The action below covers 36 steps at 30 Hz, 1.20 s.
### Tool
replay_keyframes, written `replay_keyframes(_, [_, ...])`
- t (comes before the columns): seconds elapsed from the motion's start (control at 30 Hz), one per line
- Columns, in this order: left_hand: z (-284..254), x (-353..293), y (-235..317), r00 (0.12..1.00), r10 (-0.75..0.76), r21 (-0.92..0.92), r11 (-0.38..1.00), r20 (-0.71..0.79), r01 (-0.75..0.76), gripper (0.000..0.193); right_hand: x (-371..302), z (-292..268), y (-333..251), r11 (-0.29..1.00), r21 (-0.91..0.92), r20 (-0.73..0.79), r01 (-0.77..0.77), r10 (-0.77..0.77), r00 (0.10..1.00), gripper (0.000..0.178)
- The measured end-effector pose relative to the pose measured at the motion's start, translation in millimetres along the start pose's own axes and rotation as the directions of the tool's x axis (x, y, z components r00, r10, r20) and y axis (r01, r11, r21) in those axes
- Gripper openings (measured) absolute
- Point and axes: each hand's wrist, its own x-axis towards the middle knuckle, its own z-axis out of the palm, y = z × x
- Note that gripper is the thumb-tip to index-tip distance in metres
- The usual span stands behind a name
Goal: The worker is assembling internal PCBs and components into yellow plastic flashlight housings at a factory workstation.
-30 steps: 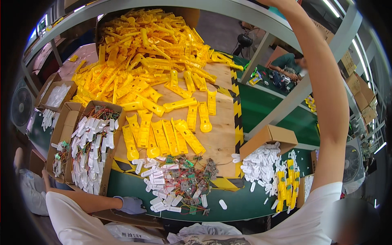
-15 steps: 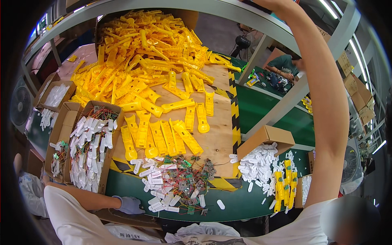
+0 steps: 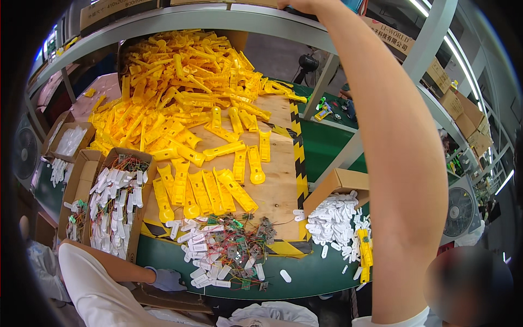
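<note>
My left hand [image 3: 168,279], in a grey glove, rests at the near edge of the green table, fingers lying flat and holding nothing I can see. Beside it spreads a pile of white plastic pieces [image 3: 197,256] tangled with wires and small circuit boards [image 3: 248,240]. My bare right hand [image 3: 298,5] reaches up to the overhead shelf, next to a dark object there; the top edge cuts it off, so its grip is hidden. Several yellow plastic shells [image 3: 202,192] lie in a row on the wooden board [image 3: 280,193], before a large heap of yellow shells [image 3: 180,82].
Cardboard boxes [image 3: 143,203] at the left hold wired white pieces. At the right, small white covers [image 3: 329,220] spill from a tipped carton [image 3: 342,180], beside yellow shells [image 3: 365,255]. A grey shelf frame [image 3: 218,20] crosses above, carrying cartons [image 3: 114,13]. Fans stand at both sides.
My view has tilted up and turned right, so the table sits lower and further left. My right arm now covers part of the yellow shells at the right. My left hand stays at the table edge.
</note>
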Motion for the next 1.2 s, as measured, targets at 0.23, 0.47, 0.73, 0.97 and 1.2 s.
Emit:
replay_keyframes(0.23, [-2,8,-3,1.0,-0.012,0.02,1.0,-0.026,0.012,0.066,-33,3,1,0.973,0.201,-0.231,-0.113,0.159,0.96,0.07])
replay_keyframes(0.47, [3,8,-4,0.999,-0.003,0.037,0.999,-0.054,0.005,0.066,-52,23,3,0.957,0.283,-0.55,0.067,0.105,0.828,0.081])
replay_keyframes(0.73, [-2,1,2,0.999,-0.017,-0.014,1.0,-0.03,0.017,0.062,-46,43,9,0.94,0.318,-0.649,0.121,0.123,0.75,0.081])
replay_keyframes(0.97, [4,2,-3,0.997,-0.001,0.008,1.0,-0.08,0.002,0.062,-45,52,7,0.942,0.288,-0.716,0.174,0.091,0.692,0.079])
replay_keyframes(1.2, [0,6,-4,0.997,0.03,0.025,0.999,-0.066,-0.028,0.063,-44,45,9,0.931,0.332,-0.649,0.152,0.108,0.753,0.079])
